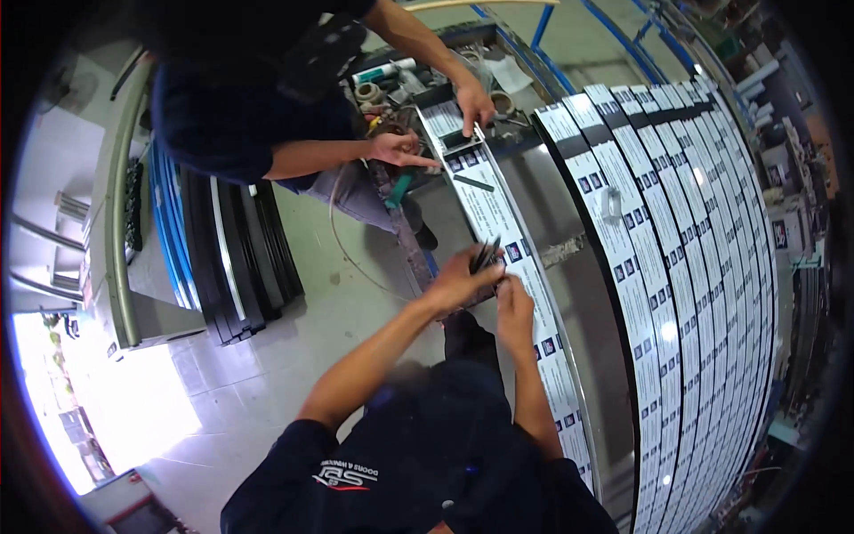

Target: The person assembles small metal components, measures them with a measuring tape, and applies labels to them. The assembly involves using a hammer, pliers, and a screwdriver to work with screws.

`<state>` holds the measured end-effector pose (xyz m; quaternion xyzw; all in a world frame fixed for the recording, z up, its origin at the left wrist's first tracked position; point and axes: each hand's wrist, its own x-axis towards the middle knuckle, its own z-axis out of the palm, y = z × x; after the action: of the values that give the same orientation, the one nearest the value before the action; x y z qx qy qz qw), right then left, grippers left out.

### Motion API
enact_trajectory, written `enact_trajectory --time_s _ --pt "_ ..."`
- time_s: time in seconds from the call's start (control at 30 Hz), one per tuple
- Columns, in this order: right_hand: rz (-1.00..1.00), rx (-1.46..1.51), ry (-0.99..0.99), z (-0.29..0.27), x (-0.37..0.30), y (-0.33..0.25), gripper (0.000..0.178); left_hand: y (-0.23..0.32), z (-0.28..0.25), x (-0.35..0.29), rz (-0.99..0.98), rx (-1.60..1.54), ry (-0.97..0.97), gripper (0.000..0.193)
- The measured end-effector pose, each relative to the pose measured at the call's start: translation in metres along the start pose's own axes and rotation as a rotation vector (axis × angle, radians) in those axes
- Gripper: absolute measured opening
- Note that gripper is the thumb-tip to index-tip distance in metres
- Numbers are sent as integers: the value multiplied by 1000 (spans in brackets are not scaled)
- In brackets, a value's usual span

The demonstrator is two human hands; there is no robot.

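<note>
My left hand (462, 282) is closed around some slim black pieces (485, 256), whose ends stick up past the fingers; their exact kind is unclear. Close beside it, my right hand (516, 311) has its fingers pinched together, and whatever lies in them is too small to tell. Both hands are above a long profile (494, 209) covered in white printed film, which runs from the far bench toward my right side. A thin dark green strip (473, 182) lies across the profile, beyond my hands.
Across from me, a co-worker's hand (476, 107) touches the profile's far end; their other hand (400, 149) points at it. Behind lies a cluttered tool tray (369, 92). Film-covered profiles (658, 231) fill a rack at right, with a small clear piece (611, 205) on top. Dark profiles (236, 258) lean at left.
</note>
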<state>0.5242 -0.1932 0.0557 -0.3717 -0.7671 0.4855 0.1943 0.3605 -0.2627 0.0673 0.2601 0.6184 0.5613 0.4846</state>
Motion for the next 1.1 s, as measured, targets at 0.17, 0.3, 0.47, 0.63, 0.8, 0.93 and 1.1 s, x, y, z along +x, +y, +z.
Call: enact_trajectory --time_s 0.17,0.3,0.47,0.63,0.8,0.93,1.1 --pt "281 571 203 2 72 30 30 15 -30 99 380 698 114 27" --pt "438 655 321 15 98 50 28 15 -55 162 642 1316 -283 41" --pt "529 657 491 26 93 44 36 7 -78 198 661 1140 -456 33" --pt "546 720 596 47 81 32 31 12 -102 214 652 1053 -467 24" --pt "576 762 583 48 84 19 25 21 -90 213 688 1097 -466 25" --pt "531 890 467 39 92 4 32 21 -84 213 687 1205 -470 24" --pt "485 1014 370 30 101 -3 35 30 -92 210 635 1219 -458 20"
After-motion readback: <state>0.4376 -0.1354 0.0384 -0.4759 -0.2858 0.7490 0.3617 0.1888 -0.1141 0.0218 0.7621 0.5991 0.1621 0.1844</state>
